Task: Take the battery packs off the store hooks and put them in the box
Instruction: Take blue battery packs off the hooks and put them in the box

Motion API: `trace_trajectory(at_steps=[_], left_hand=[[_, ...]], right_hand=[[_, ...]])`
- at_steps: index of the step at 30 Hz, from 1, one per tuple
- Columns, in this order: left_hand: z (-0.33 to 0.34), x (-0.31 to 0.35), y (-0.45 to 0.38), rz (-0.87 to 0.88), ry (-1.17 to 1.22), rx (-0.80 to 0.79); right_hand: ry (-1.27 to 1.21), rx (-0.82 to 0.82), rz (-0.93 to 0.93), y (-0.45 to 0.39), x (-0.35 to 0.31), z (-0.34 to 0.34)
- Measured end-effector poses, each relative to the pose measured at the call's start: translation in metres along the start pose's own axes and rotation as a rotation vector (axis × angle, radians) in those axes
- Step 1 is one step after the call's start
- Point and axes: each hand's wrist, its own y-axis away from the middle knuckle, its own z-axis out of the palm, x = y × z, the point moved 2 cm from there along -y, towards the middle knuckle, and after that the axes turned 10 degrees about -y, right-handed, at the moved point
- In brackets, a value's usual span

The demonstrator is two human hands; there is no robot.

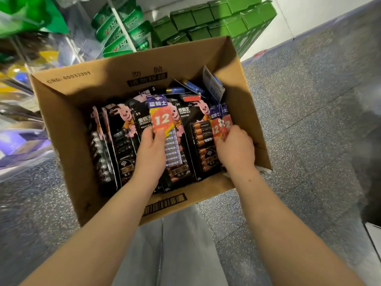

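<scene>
An open cardboard box [68,124] stands on the floor below me, packed with black battery packs [121,141] standing on edge. My left hand [151,153] grips a purple-and-orange battery pack marked 12 [161,116] upright in the middle of the box. My right hand [237,150] holds two or three similar purple-and-orange packs [219,125] against the box's right wall. Loose blue batteries [193,87] and a white tag lie in the far right corner.
Green boxes [206,19] are stacked behind the box, with green packets [119,27] on a rack to their left. A blurred shelf with coloured goods [22,120] runs along the left. Grey speckled floor [309,131] lies to the right. My grey-trousered legs are below the box.
</scene>
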Motion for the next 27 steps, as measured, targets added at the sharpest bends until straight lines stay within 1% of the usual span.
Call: trace_trajectory(at_steps=[1,3,5,6,9,10,11,14,16,20,22,24,27], left_hand=[[0.000,0.000,-0.001,0.004,0.018,0.000],[-0.001,-0.001,-0.002,0.001,0.050,-0.009],[-0.001,-0.003,-0.003,-0.002,0.082,-0.011],[-0.001,-0.003,-0.003,-0.002,0.095,-0.013],[0.002,-0.004,-0.001,-0.002,0.116,-0.033],[0.003,-0.003,-0.001,0.001,0.116,-0.035],[0.004,-0.003,0.000,0.004,0.109,-0.041],[0.005,-0.001,0.001,-0.002,0.098,-0.071],[0.003,-0.002,0.000,-0.019,0.099,-0.080],[0.004,-0.005,-0.004,-0.009,0.049,-0.062],[0.006,-0.006,-0.005,-0.005,0.039,-0.052],[0.006,-0.008,-0.005,-0.007,0.051,-0.052],[0.004,-0.009,-0.004,-0.009,0.065,-0.054]], right_hand=[[-0.037,-0.024,0.008,0.002,0.000,-0.001],[-0.198,-0.034,-0.001,0.005,0.000,-0.006],[-0.410,-0.038,-0.041,0.011,-0.003,-0.016],[-0.549,-0.062,-0.026,0.014,-0.007,-0.021],[-0.991,-0.274,0.079,0.025,-0.026,-0.025],[-1.045,-0.330,0.080,0.028,-0.034,-0.022],[-1.030,-0.369,0.053,0.030,-0.043,-0.018],[-0.856,-0.385,-0.068,0.035,-0.058,-0.001],[-0.815,-0.386,-0.045,0.037,-0.064,0.007],[-0.842,-0.411,0.067,0.043,-0.068,0.009],[-0.788,-0.429,0.062,0.044,-0.066,0.004],[-0.754,-0.392,0.031,0.042,-0.060,-0.005],[-0.728,-0.203,0.047,0.026,-0.037,-0.021]])
